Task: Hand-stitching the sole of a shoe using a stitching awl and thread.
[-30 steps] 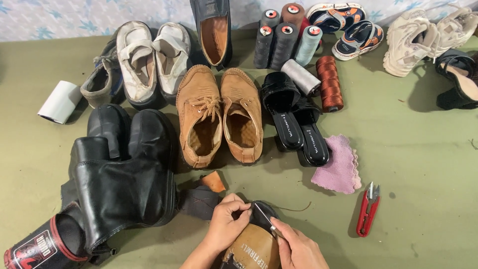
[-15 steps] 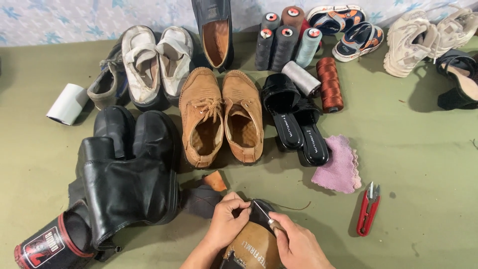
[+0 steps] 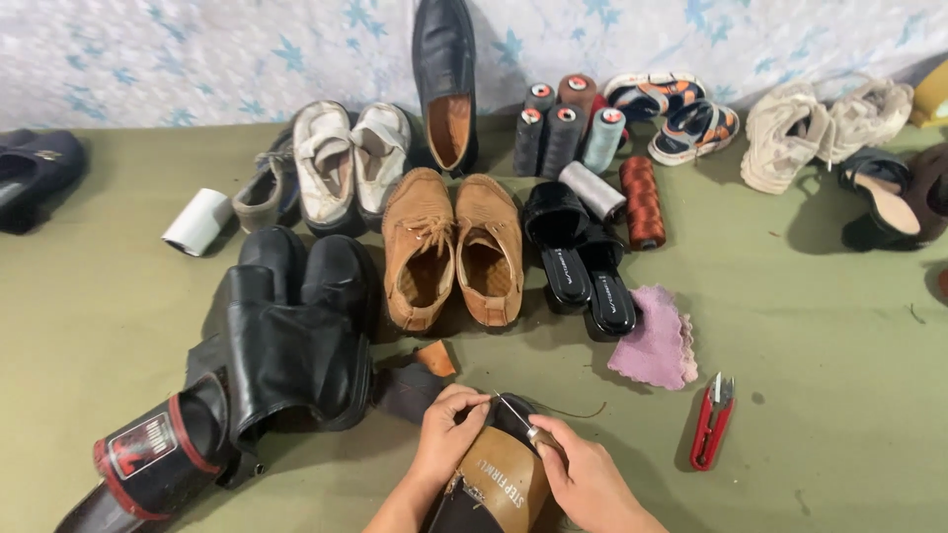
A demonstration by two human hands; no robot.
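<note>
At the bottom centre a dark sandal with a tan insole [image 3: 494, 482] lies under both my hands. My left hand [image 3: 449, 434] pinches its front edge, fingers closed on the sandal and a thin thread. My right hand [image 3: 585, 476] grips a thin metal awl [image 3: 523, 422] whose tip points at the sandal's toe beside my left fingers. A dark thread trails to the right over the green cloth.
Black boots [image 3: 286, 336] lie to the left, tan suede shoes [image 3: 454, 247] and black slides [image 3: 583, 262] ahead. Thread spools [image 3: 583, 133] stand behind them. A pink cloth [image 3: 657, 341] and red thread snips [image 3: 713, 422] lie to the right. A white roll [image 3: 197, 222] lies far left, and more shoes line the back wall.
The view has shifted slightly, showing more at the left edge. My hands stay on the sandal, and the awl tip has moved closer to my left fingers.
</note>
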